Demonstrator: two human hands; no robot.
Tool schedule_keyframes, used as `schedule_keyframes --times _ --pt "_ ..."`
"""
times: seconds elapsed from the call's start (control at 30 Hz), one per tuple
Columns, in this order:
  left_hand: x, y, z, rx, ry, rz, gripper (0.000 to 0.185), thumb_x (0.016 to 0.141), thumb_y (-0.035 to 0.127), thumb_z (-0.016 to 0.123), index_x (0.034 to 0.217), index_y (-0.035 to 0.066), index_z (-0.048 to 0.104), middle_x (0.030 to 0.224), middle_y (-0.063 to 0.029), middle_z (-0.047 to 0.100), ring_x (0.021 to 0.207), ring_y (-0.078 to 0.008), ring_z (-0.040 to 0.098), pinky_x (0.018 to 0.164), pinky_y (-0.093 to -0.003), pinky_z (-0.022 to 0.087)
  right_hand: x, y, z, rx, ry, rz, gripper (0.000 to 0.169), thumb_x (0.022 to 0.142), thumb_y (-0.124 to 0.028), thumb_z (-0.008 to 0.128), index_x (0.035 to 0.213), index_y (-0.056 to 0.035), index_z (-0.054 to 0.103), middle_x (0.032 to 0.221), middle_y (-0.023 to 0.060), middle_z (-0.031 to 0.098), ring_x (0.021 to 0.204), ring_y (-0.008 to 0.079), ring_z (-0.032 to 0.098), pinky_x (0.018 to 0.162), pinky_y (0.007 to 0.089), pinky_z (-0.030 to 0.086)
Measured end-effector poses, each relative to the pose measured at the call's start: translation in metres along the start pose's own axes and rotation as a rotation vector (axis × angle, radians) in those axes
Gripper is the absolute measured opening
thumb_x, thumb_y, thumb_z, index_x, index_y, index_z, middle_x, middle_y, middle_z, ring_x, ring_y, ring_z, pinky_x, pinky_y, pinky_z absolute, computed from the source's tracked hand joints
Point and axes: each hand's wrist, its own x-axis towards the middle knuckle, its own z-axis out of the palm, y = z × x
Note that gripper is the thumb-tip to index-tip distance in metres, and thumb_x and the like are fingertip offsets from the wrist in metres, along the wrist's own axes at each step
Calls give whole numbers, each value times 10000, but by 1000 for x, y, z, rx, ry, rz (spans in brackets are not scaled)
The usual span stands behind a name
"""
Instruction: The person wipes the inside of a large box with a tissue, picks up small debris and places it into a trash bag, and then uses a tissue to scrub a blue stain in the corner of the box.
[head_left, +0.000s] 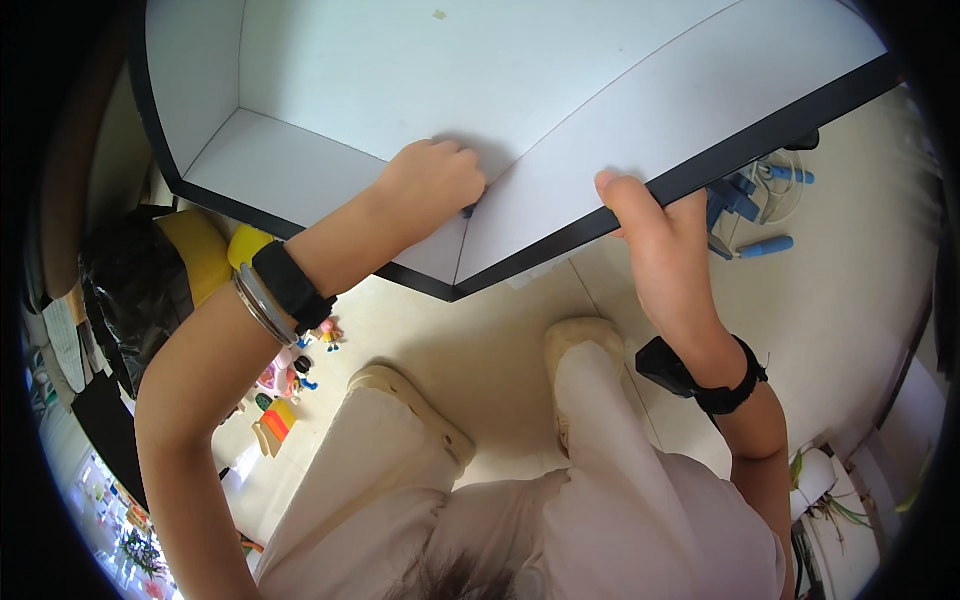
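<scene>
A large open box-like unit (330, 146), perhaps a cabinet or shelf, has white inner panels and black front edges. Inside its near corner is my left hand (439, 176), fingers curled under against the white panel. A small dark object (471, 210) shows just below that hand at the corner seam; whether the fingers hold it is hidden. My right hand (652, 217) grips the black edge (709, 161) on the right, thumb on the inner white face and the other fingers behind the panel.
Pale floor tiles (510, 360) lie under my feet. Small toys (281, 375) are scattered at left, near a black plastic bag (135, 277) and a yellow object (199, 251). Blue-handled equipment with a cord (739, 202) lies beyond the right edge. Potted plants (817, 480) stand at lower right.
</scene>
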Motion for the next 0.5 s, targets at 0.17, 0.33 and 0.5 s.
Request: schedule_keyframes --times 0.17,0.33,0.5 --pt "-1 -2 1 55 -25 -1 88 670 36 559 733 98 556 788 -29 533 792 -191 558 652 -292 467 1 1 -1 -22 4 -18 169 715 -18 466 583 -11 360 531 -33 356 485 56 292 428 259 255" --pt "-1 -2 8 68 -17 -6 72 669 49 566 717 102 557 779 -26 536 790 -187 560 652 -288 465 2 2 0 -13 36 -2 176 710 -17 466 577 -14 351 528 -34 347 484 56 283 426 261 248" --pt "0 -3 9 85 -12 2 69 669 53 568 715 103 557 783 -25 539 795 -181 559 648 -287 467 3 4 -2 22 35 26 191 707 -16 469 564 -21 343 524 -38 334 484 53 273 425 258 241"
